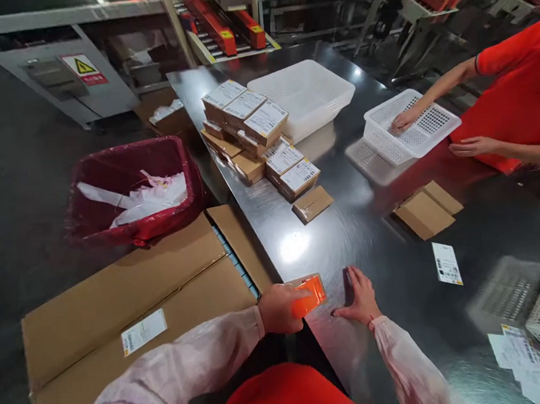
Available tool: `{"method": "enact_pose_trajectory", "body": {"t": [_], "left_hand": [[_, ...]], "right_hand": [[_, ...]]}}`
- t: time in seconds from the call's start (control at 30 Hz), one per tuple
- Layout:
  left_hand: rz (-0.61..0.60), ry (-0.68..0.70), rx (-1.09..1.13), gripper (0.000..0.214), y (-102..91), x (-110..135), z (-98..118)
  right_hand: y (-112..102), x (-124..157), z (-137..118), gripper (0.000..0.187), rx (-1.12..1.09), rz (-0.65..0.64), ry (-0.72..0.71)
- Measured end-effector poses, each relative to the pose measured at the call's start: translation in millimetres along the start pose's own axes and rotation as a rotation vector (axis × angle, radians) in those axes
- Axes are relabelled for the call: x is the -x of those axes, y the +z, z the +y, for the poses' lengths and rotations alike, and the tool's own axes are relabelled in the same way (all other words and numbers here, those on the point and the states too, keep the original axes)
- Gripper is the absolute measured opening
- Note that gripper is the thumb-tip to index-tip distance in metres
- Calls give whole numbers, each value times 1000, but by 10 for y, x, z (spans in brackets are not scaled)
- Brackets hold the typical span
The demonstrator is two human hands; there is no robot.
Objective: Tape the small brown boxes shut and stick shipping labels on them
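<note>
My left hand point(281, 308) is wrapped round a small flat packet with a bright orange face point(312, 294) and a brownish edge, held over the near edge of the metal table point(374, 236). To the right of it, my right hand point(360, 296) rests close to the table top, fingers apart and nothing in them. Beyond both hands lies a small brown carton point(313, 204). Behind that carton, several brown boxes with white labels point(265, 117) are stacked along the table's left edge.
A white basket point(316, 94) stands by the stack. At right, a co-worker's hand point(406, 119) reaches into another basket point(429, 127). Brown boxes point(428, 211), a label point(447, 264) and papers point(523, 362) lie nearby. A large carton point(130, 294) and red bin point(189, 165) flank the table's left.
</note>
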State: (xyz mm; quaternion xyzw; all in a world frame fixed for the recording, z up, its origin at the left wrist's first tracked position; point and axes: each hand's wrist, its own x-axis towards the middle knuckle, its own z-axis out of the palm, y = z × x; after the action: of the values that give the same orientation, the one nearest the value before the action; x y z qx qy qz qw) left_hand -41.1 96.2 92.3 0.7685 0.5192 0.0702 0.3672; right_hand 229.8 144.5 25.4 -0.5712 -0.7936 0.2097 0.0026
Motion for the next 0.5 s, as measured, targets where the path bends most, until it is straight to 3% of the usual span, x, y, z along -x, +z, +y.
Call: {"method": "enact_pose_trajectory", "body": {"t": [0.07, 0.13, 0.2, 0.37, 0.43, 0.5], "left_hand": [[-2, -31, -37, 54, -44, -56, 88], [-24, -51, -54, 53, -91, 0, 116], [-69, -73, -56, 56, -145, 183, 56], [-144, -249, -20, 64, -202, 927, -378], [-167, -260, -17, 64, -131, 1058, -507], [-172, -242, -70, 61, -5, 1008, -548]], "right_hand": [[-24, -125, -118, 124, -27, -157, -173], [4, -289, -288, 104, -73, -275, -356], [40, -424, -414, 83, -106, -301, -447], [78, -494, -428, 72, -121, -259, -502], [85, -490, -392, 70, -113, -260, -504], [91, -504, -354, 71, -121, -263, -504]]}}
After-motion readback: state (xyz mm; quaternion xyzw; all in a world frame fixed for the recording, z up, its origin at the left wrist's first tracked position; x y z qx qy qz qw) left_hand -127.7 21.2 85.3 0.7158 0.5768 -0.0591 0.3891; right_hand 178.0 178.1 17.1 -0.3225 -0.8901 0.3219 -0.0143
